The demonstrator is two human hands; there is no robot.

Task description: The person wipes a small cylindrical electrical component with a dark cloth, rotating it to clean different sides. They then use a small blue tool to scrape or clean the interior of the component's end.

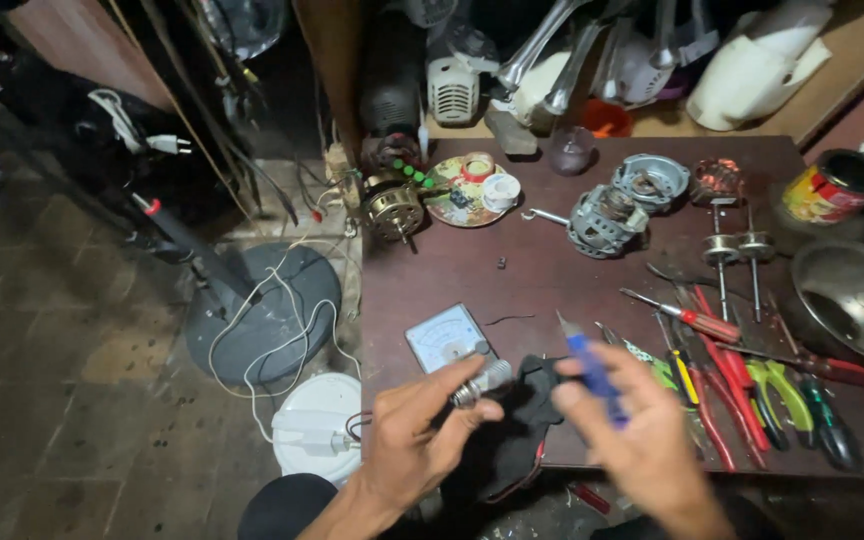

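left hand (417, 430): fingers clamped on a small silver metal cylinder (482, 382), at the near table edge | right hand (637, 435): fingers closed on a blue-handled pointed tool (590, 365), just right of the cylinder | between hands: black cloth-like piece (527, 400) | just beyond: grey analogue meter (445, 337) on dark wooden table (552, 275) | right: red-handled pliers and screwdrivers (722, 370)

Two hands worked over a cluttered repair bench.

The left hand (420, 425) pinched a small silvery cylinder (482, 382); the right hand (632, 430) gripped a blue-handled tool (590, 365), tip upward. An analog meter (446, 338) lay just beyond, with pliers and screwdrivers (742, 385) spread on the dark table (552, 270) to the right.
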